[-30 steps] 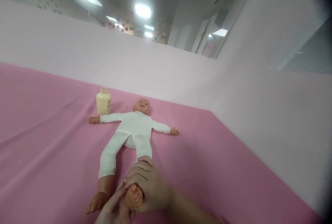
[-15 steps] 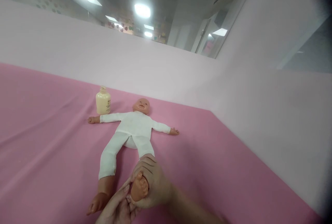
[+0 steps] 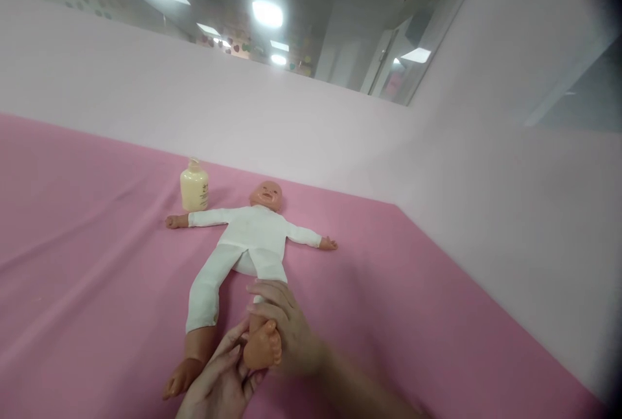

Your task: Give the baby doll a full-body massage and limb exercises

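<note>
A baby doll (image 3: 255,234) in white cloth lies on its back with its arms spread. Its leg on the right side is raised toward me, the bare sole of the foot (image 3: 262,348) facing me. My right hand (image 3: 291,331) curls over that lower leg from the right, fingers across the shin and the trouser cuff. From below left, my left hand (image 3: 221,373) cups the ankle and heel, its fingers partly hidden behind the foot. The doll's other leg (image 3: 201,302) rests on the pink surface, its foot close to my left wrist.
A cream pump bottle (image 3: 194,187) stands beside the doll's outstretched arm at the left. The pink padded surface (image 3: 389,315) meets a pale wall (image 3: 291,121) behind and on the right. Above the back wall is a window or mirror (image 3: 311,11) showing ceiling lights.
My right hand has loosened and slid slightly up the shin, so more of the ankle shows. The foot has turned a little to the right. My left hand stays under the heel.
</note>
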Action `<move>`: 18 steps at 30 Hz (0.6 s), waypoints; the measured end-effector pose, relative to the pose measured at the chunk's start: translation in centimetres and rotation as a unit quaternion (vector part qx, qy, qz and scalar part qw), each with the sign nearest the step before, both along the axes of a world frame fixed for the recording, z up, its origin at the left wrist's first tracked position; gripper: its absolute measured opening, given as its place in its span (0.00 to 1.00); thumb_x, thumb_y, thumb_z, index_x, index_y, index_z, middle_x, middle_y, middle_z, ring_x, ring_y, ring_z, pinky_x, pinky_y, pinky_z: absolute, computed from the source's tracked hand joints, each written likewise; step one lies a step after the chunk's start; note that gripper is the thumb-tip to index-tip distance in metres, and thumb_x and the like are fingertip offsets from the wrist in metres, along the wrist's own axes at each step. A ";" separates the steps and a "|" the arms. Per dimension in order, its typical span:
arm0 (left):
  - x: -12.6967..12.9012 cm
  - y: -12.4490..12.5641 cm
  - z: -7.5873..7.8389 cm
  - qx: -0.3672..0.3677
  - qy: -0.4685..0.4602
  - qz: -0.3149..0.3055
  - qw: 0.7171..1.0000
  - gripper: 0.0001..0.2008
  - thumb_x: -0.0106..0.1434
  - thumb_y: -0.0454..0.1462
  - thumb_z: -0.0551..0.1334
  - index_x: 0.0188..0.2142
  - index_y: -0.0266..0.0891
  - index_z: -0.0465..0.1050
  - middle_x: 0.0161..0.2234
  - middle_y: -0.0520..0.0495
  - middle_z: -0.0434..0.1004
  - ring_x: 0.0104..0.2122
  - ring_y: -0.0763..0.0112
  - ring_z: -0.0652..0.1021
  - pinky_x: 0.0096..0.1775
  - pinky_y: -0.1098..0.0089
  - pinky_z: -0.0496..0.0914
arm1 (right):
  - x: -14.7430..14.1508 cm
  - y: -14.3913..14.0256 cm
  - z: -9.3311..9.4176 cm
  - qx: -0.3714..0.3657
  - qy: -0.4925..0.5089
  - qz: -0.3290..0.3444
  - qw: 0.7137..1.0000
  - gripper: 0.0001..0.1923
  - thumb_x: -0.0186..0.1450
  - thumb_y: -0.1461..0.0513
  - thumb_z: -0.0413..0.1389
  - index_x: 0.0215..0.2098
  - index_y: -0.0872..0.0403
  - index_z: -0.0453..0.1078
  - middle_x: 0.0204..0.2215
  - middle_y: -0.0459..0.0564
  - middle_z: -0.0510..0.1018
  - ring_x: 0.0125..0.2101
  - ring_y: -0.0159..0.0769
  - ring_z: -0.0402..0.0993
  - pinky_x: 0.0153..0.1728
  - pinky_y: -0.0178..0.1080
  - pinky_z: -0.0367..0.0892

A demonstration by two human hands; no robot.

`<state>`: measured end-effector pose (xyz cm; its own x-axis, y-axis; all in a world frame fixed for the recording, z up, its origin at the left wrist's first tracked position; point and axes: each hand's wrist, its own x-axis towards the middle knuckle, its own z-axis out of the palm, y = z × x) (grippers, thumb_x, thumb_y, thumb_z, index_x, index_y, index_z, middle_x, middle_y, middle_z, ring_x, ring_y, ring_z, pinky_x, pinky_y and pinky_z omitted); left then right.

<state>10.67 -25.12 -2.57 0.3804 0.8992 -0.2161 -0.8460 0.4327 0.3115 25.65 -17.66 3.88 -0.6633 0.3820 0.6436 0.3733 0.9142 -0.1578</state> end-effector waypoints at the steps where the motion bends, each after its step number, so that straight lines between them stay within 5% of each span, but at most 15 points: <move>1: 0.0 0.0 0.1 0.001 0.001 -0.002 1.000 0.30 0.59 0.39 0.64 0.61 0.58 0.63 0.55 0.50 0.74 0.59 0.61 0.69 0.58 0.61 0.62 | 0.0 0.1 0.1 -0.001 0.018 0.005 1.000 0.18 0.64 0.60 0.51 0.53 0.50 0.57 0.52 0.56 0.71 0.54 0.42 0.67 0.54 0.50 0.65; 6: 0.0 0.2 -0.5 0.026 0.016 -0.037 0.999 0.28 0.60 0.38 0.63 0.60 0.57 0.65 0.57 0.49 0.72 0.57 0.60 0.70 0.58 0.59 0.63 | 0.0 0.2 0.4 -0.011 0.037 0.028 0.999 0.07 0.66 0.56 0.52 0.40 0.49 0.63 0.32 0.46 0.76 0.38 0.36 0.72 0.48 0.44 0.65; 13: 0.5 -0.1 -1.0 0.069 0.005 -0.067 0.995 0.26 0.60 0.40 0.64 0.59 0.54 0.67 0.54 0.47 0.73 0.56 0.58 0.71 0.57 0.58 0.63 | 0.0 0.4 0.0 -0.019 0.020 0.015 0.999 0.26 0.55 0.38 0.55 0.29 0.50 0.60 0.23 0.43 0.71 0.28 0.33 0.68 0.40 0.44 0.64; 18: 0.5 -0.2 0.0 0.080 0.006 -0.097 0.992 0.24 0.61 0.42 0.64 0.57 0.53 0.69 0.49 0.46 0.75 0.52 0.60 0.73 0.57 0.58 0.63 | -0.1 0.6 -0.4 -0.035 -0.012 0.038 0.999 0.26 0.56 0.37 0.47 0.24 0.50 0.53 0.18 0.41 0.63 0.21 0.30 0.59 0.35 0.42 0.62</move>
